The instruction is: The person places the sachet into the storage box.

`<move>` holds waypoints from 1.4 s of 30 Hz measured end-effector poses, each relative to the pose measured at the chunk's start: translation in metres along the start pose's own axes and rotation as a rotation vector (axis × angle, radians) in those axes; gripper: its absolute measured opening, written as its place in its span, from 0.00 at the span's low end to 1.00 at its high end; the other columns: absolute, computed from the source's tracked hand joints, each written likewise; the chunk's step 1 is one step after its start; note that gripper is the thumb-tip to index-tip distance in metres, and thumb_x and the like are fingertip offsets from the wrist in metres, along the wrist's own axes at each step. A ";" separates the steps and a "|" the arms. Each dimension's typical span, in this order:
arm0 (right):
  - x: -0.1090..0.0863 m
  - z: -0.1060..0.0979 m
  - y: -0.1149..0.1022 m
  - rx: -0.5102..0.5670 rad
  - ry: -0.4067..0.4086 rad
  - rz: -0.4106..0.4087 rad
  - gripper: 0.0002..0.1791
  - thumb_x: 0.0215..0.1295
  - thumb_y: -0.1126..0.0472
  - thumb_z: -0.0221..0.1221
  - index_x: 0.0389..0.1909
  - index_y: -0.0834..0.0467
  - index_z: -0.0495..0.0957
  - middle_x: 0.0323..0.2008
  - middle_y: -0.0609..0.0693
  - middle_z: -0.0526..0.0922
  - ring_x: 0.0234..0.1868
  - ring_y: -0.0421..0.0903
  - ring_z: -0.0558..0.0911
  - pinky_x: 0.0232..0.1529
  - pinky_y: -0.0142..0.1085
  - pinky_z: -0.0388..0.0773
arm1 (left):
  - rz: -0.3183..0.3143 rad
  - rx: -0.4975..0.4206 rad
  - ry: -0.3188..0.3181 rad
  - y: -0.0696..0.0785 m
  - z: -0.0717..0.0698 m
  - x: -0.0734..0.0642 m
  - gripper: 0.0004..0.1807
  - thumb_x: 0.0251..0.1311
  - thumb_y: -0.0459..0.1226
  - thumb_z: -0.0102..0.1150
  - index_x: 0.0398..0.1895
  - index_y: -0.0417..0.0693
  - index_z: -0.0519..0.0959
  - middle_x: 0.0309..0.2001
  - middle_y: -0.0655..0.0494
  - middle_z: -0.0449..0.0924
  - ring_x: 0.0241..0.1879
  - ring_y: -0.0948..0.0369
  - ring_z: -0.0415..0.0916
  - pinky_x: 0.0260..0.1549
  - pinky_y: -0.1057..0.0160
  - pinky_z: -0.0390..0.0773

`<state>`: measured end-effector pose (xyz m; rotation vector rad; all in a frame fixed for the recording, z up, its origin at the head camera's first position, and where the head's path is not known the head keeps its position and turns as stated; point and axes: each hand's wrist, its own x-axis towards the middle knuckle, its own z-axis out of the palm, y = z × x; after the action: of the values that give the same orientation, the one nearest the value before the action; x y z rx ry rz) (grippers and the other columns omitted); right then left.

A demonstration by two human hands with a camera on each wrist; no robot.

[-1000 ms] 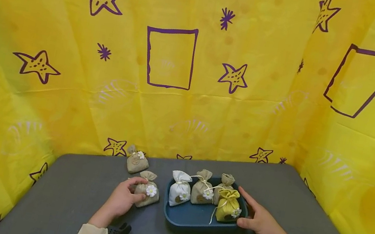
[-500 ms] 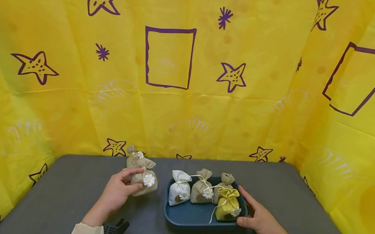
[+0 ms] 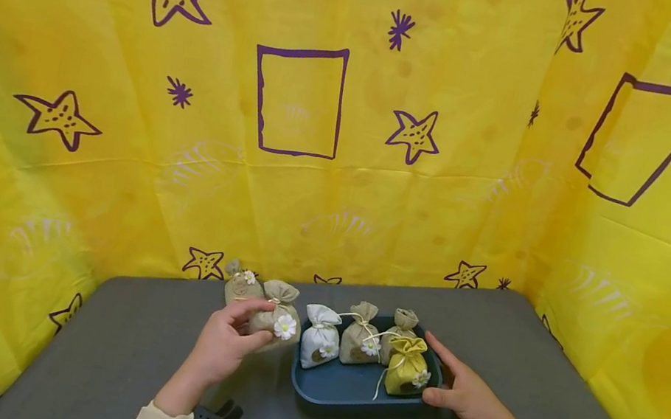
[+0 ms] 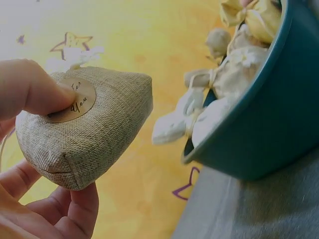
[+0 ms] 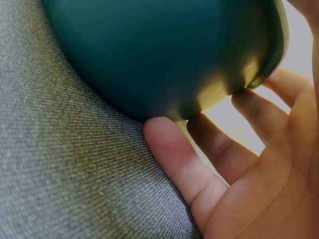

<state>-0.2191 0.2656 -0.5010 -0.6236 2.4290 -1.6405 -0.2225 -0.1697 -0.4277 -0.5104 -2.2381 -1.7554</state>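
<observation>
My left hand [image 3: 220, 343] pinches a beige burlap sachet [image 3: 283, 313] with a white daisy and tied neck, held beside the left end of the blue tray [image 3: 337, 392]. The left wrist view shows the thumb on its round "For You" label [image 4: 85, 99], with other fingers beneath. My right hand [image 3: 464, 397] grips the right end of the tray, thumb near the front corner and index finger near the back; the right wrist view has fingertips against its outer wall [image 5: 149, 55]. Inside stand a white sachet [image 3: 319, 341], two beige sachets [image 3: 361, 338] and a yellow sachet [image 3: 406, 372].
Another beige sachet [image 3: 239, 288] stands on the grey table [image 3: 132, 331] at the back left, partly hidden by the held one. A yellow patterned cloth [image 3: 280, 215] rises behind and along the sides of the table.
My left hand has lifted the beige sachet off the table, up and back, then brought it rightward to the tray's left edge. My right hand has stayed at the tray.
</observation>
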 end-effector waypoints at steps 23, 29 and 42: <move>0.001 0.001 0.000 0.008 -0.004 -0.013 0.51 0.65 0.47 0.66 0.80 0.53 0.46 0.78 0.59 0.46 0.73 0.62 0.51 0.56 0.31 0.68 | 0.013 0.038 -0.157 0.005 0.059 0.001 0.20 0.51 0.27 0.73 0.48 0.51 0.85 0.52 0.54 0.75 0.42 0.56 0.76 0.39 0.63 0.78; 0.002 0.001 0.000 0.001 -0.005 -0.017 0.50 0.66 0.47 0.65 0.80 0.53 0.46 0.78 0.59 0.46 0.73 0.63 0.50 0.56 0.30 0.67 | -0.056 0.115 -0.221 0.005 0.082 0.005 0.18 0.53 0.31 0.73 0.47 0.56 0.84 0.50 0.53 0.74 0.38 0.55 0.75 0.34 0.60 0.78; 0.002 0.002 0.002 0.022 -0.007 -0.025 0.50 0.66 0.49 0.66 0.80 0.53 0.46 0.78 0.59 0.46 0.73 0.63 0.50 0.57 0.29 0.67 | -0.110 0.183 -0.306 0.005 0.114 0.013 0.18 0.51 0.30 0.72 0.45 0.56 0.84 0.48 0.55 0.75 0.39 0.55 0.70 0.35 0.56 0.73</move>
<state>-0.2204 0.2634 -0.5032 -0.6574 2.4044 -1.6695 -0.2300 -0.0567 -0.4459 -0.6655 -2.6516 -1.5889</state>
